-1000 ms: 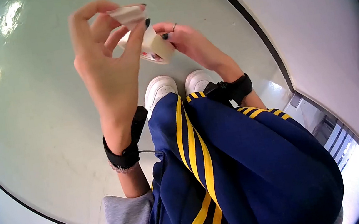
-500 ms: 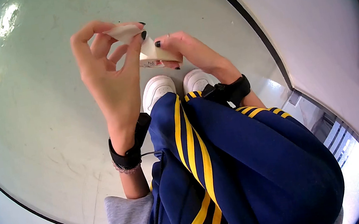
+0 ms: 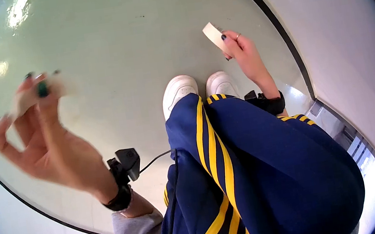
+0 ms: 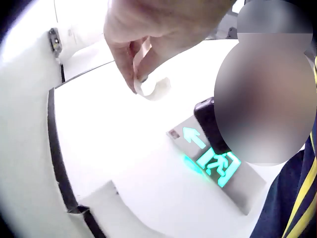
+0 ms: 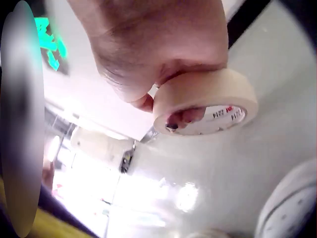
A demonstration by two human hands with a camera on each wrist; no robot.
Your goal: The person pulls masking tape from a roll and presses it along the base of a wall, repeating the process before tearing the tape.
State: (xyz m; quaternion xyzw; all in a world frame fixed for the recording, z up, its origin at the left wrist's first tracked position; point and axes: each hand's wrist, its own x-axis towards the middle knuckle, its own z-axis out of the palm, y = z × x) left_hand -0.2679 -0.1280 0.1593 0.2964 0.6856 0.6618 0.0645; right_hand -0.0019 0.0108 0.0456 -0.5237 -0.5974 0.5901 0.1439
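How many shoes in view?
2. The left shoe and right shoe, both white, sit side by side on the floor, toes forward. The trouser legs hide part of each.

Tape roll, inner core at 3 o'clock in right wrist view: red "3M" brand mark, dark "2214", lettering inverted; further "2214" alongside, partly cut off. Illuminated sign, 4 o'clock in left wrist view: green running figure at doorway, arrow towards 10 o'clock. Green sign, 10 o'clock in right wrist view: blurred, arrow discernible.
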